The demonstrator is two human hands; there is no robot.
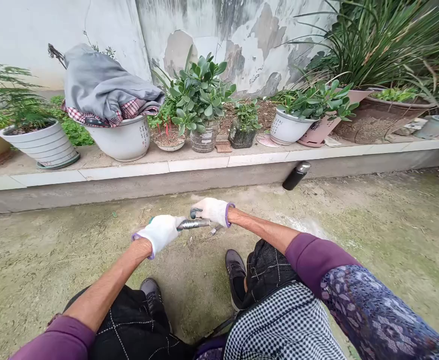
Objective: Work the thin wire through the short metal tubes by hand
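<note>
Both my hands wear white knit gloves with purple cuffs. My left hand point(160, 231) is closed around one end of a grey metal tool point(193, 224), which lies roughly level between the two hands. My right hand point(212, 210) is closed around its other end, where a dark tip shows at the fingers. The hands sit close together above the concrete ground, in front of my knees. I am seated, with dark trousers, a checked apron and grey shoes point(235, 267) below the hands.
A raised ledge point(204, 162) along a peeling wall carries several potted plants, among them a white pot point(123, 140) draped with grey and plaid cloth and a jade plant point(200, 95). A black bottle point(296, 175) leans against the ledge. Mossy concrete ground spreads around.
</note>
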